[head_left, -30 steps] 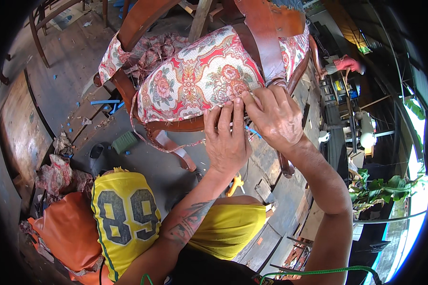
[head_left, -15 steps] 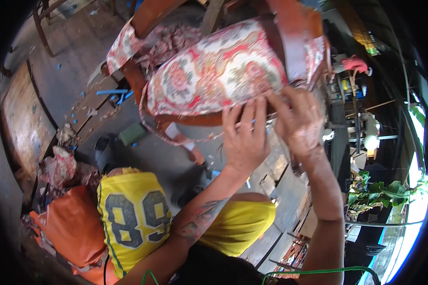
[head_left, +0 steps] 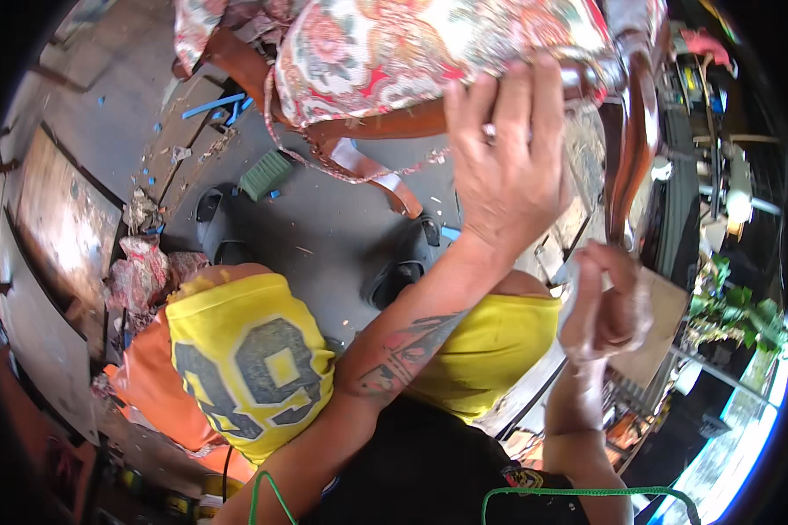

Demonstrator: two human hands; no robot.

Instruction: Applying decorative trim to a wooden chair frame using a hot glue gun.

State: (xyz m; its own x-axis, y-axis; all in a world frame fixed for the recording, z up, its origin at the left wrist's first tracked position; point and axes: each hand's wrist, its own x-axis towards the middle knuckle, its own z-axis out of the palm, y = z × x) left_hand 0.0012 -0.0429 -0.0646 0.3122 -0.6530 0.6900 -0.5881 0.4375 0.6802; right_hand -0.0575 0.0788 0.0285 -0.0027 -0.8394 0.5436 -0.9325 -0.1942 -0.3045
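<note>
A wooden chair with a seat covered in red, white and green floral fabric lies at the top, its brown wooden rail showing below the cloth. My left hand rests on the fabric's near edge at the rail, fingers stretched out and a ring on one of them. Its thumb is hidden. A loose strip of matching fabric trim hangs from the seat's left corner. To the right, below a curved chair leg, my right hand is off the chair. Its fingers look bent but are blurred, and nothing shows clearly in them.
On the floor stand a green block and blue scraps. Crumpled floral cloth and an orange sheet lie at left, beside my yellow-clad knee. A wooden board is farther left. Green plants stand at right.
The chair sits higher in view. My right hand has left the seat edge and dropped down to the right. My left hand has shifted right along the fabric edge.
</note>
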